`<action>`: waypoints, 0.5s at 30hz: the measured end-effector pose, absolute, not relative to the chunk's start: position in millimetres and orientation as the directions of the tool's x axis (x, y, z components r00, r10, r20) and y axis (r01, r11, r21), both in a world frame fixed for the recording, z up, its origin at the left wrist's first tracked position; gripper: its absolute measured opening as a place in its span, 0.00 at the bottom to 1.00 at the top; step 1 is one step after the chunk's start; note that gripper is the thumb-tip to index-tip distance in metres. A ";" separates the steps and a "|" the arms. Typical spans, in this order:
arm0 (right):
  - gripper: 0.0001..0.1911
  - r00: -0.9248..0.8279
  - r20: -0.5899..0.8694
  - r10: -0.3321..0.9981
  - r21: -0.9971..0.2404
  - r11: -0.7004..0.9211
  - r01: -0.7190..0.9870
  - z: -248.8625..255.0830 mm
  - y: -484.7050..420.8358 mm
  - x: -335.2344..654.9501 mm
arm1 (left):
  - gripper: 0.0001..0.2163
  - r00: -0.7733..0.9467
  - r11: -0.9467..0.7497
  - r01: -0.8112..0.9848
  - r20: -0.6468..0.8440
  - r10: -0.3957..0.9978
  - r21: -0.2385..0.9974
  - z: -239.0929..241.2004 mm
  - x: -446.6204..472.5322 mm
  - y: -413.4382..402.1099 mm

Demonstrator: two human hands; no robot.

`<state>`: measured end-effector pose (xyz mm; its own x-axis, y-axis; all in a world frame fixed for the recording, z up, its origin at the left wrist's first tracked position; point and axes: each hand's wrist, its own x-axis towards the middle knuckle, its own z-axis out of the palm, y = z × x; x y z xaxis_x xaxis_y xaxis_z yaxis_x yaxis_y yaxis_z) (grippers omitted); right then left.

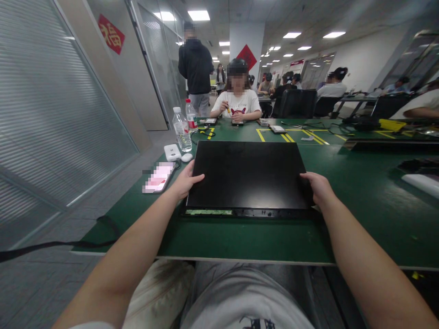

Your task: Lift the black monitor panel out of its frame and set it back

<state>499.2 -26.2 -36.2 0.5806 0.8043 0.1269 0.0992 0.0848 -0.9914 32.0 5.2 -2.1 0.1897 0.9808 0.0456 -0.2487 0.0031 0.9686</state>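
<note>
A black flat display panel point(247, 173) lies on or just above the green table in front of me, its dark screen facing up. Along its near edge runs a bare strip with a green circuit board point(209, 212) at the left. My left hand point(187, 180) grips the panel's left edge, the thumb on top and the other fingers hidden at the side or beneath. On the opposite edge my right hand point(318, 188) holds the panel in the same way. Whether the panel fully rests on the table I cannot tell.
To the left stand two bottles point(181, 130), a white case point(172, 152) and a phone point(159, 177). Across the green table point(247, 240) a person point(236, 100) works with a yellow-handled tool. A long black bar-shaped piece point(384, 145) lies at the right.
</note>
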 end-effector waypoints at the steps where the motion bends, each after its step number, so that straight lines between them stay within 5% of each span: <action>1: 0.13 0.602 0.099 0.792 -0.994 0.056 0.090 -36.5 -26.0 499.4 | 0.45 0.188 0.003 -0.246 0.044 0.981 0.969 -2.2 32.1 5.4; 15: 0.14 0.647 0.026 0.762 -0.993 -0.054 0.104 -32.1 -29.1 497.1 | 0.41 0.151 0.004 -0.240 0.033 0.988 0.971 -0.7 34.3 5.3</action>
<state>497.1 -29.1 -32.1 0.6469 0.7621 0.0260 0.1035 -0.0540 -0.9932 34.3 5.3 -0.7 0.1513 0.9879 0.0330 -0.2403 0.0043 0.9707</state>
